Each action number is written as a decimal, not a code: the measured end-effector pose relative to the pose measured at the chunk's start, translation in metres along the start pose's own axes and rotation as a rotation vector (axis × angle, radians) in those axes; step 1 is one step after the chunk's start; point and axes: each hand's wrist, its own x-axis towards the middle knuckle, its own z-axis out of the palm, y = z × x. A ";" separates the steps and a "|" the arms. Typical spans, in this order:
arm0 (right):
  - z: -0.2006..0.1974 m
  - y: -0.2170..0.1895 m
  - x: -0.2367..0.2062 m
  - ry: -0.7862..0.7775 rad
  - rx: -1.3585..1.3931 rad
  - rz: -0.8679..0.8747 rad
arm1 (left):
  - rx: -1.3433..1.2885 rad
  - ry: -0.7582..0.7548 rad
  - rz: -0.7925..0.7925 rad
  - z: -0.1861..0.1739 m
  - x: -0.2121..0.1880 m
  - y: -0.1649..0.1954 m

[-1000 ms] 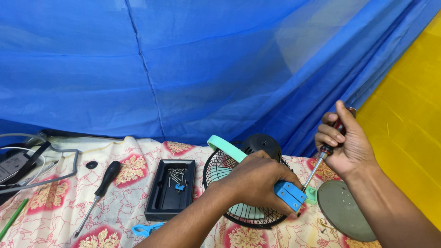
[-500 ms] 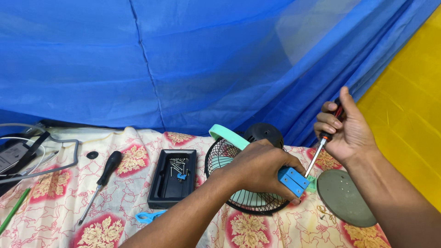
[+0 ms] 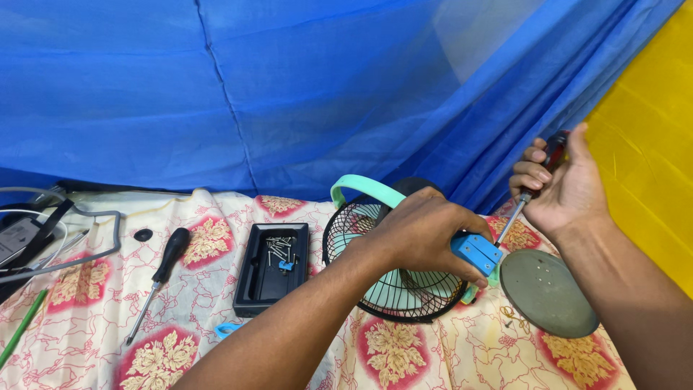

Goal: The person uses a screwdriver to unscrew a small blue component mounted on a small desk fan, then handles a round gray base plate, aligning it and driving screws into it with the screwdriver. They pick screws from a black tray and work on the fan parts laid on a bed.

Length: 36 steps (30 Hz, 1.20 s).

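Centrally placed: small table fan [image 3: 404, 289] with black wire grille and mint-green blades, lying on a floral cloth [image 3: 108, 339] in cream and red; left hand [image 3: 426, 235] clamped over its upper right side, fingers curled down around a blue block [image 3: 478, 253] on the fan's edge; palm hiding much of the grille and whatever joins block to fan; mint-green handle [image 3: 364, 189] arching up behind the hand, its far end lost behind a dark rounded part, possibly the motor housing, hard to make out. Off to the right: right hand [image 3: 559, 188] closed around a screwdriver [image 3: 530, 198], red-and-black handle mostly buried in the fist, thin shaft slanting down-left toward the blue block; tip concealed at the block, so contact with a screw not discernible. Just beside the fan on the right: round grey-green disc [image 3: 545, 292], flat on the cloth, a few small holes visible, near edge partly covered by the right forearm. Left of the fan: black tray [image 3: 271, 271] holding small screws and a blue bit, too small to count; further left, a second screwdriver [image 3: 159, 278] with black handle lying loose; a small black cap [image 3: 143, 235] near it; grey cables and a dark device [image 3: 29, 242] cut off by the left edge; green stick [image 3: 22, 328] also cropped. Behind everything: blue netting [image 3: 289, 94]; yellow surface [image 3: 650, 144] at right.
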 end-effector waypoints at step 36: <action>-0.036 -0.053 0.008 0.489 -0.116 -0.116 | -0.018 -0.132 -0.109 -0.001 0.044 0.020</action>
